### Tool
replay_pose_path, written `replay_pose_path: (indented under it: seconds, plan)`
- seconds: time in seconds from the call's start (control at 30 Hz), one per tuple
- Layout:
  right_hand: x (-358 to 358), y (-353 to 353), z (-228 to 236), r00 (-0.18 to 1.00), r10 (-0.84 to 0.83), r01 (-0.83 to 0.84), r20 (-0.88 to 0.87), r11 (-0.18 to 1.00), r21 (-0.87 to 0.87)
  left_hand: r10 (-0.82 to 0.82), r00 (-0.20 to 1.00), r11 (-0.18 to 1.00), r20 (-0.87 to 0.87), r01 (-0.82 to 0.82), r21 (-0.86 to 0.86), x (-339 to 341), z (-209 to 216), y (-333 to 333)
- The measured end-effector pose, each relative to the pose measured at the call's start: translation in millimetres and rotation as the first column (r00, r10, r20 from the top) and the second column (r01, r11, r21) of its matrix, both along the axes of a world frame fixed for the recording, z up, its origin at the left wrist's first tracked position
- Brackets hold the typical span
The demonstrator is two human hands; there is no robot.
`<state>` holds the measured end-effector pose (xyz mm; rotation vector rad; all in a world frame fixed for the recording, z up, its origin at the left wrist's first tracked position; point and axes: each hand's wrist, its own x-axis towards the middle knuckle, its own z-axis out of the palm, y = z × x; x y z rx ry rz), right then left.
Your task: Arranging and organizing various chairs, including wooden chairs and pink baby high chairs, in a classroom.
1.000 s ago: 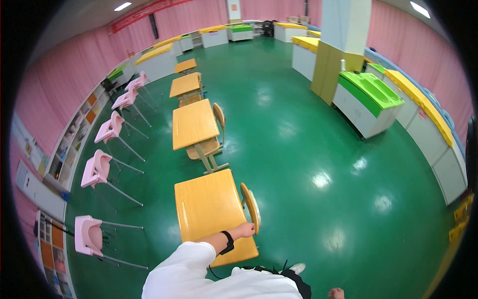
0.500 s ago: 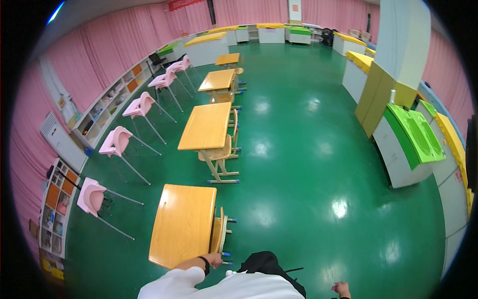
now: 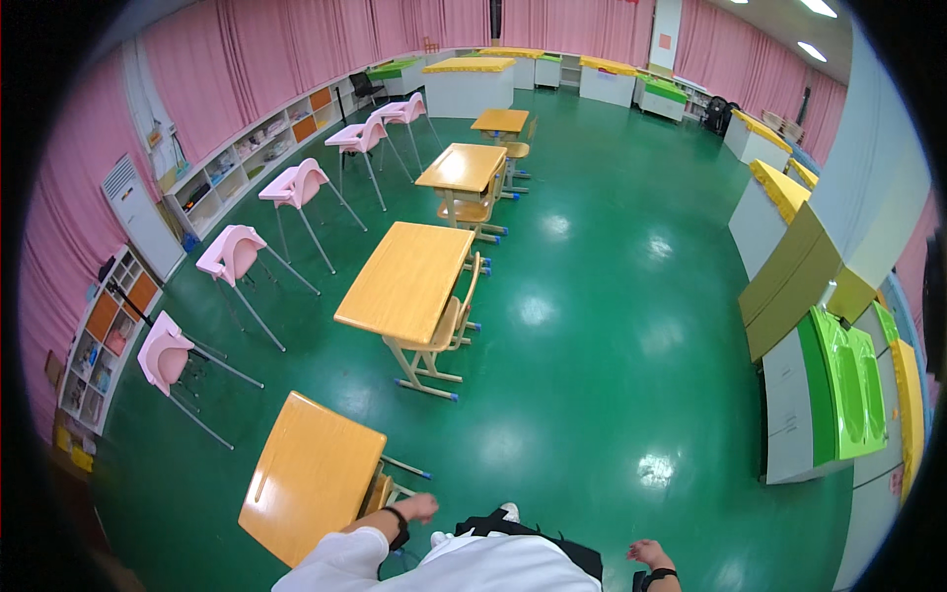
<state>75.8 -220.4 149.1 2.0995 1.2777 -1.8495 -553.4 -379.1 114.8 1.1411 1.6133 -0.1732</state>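
Finding honey-coloured rectangular wooden desk [image 3: 314,476] to left of left hand [image 3: 421,507], the nearer one, with long axis running away, slanting rightward at far end. Noting left hand loosely curled by tan wooden chair [image 3: 381,491], cannot tell whether gripping it; right hand [image 3: 647,553] farther off, half-curled, holding nothing. Seeing no readable brand or writing.

Head-worn fisheye cam looks down & fwd over green flr [image 3: 582,395], w/ L hand [image 3: 421,507] & R hand [image 3: 648,554] close at btm, pink curtains [image 3: 582,25] far up top.
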Motion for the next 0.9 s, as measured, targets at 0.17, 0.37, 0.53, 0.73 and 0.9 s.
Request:
replay_pose_path:
  seconds: [0.17, 0.37, 0.53, 0.73, 0.9]
  plan:
    - [1, 130, 14, 0.999, -0.025, 0.024, 0.042, 0.999, 0.044, 0.266, 0.964, 0.922, 0.005, -0.256, 0.290, 6, 33, 174]
    - [-8, 300, -7, 0.993, -0.111, 0.112, 0.033, 0.993, -0.037, 0.166, 0.985, 0.937, -0.051, -0.142, 0.321, -16, 23, 308]
    - [-42, 487, -45, 0.995, -0.066, 0.072, -0.071, 0.994, 0.087, 0.225, 0.933, 0.973, -0.280, -0.232, 0.010, -57, -18, 335]
    - [-150, 714, -35, 0.972, 0.106, -0.078, -0.209, 0.987, 0.140, 0.664, 0.747, 0.710, -0.044, -0.647, -0.278, -62, -54, 372]
    - [-233, 883, -25, 0.895, 0.442, -0.409, -0.062, 0.867, 0.285, 0.672, 0.740, 0.688, -0.025, -0.637, -0.349, -62, -59, 472]
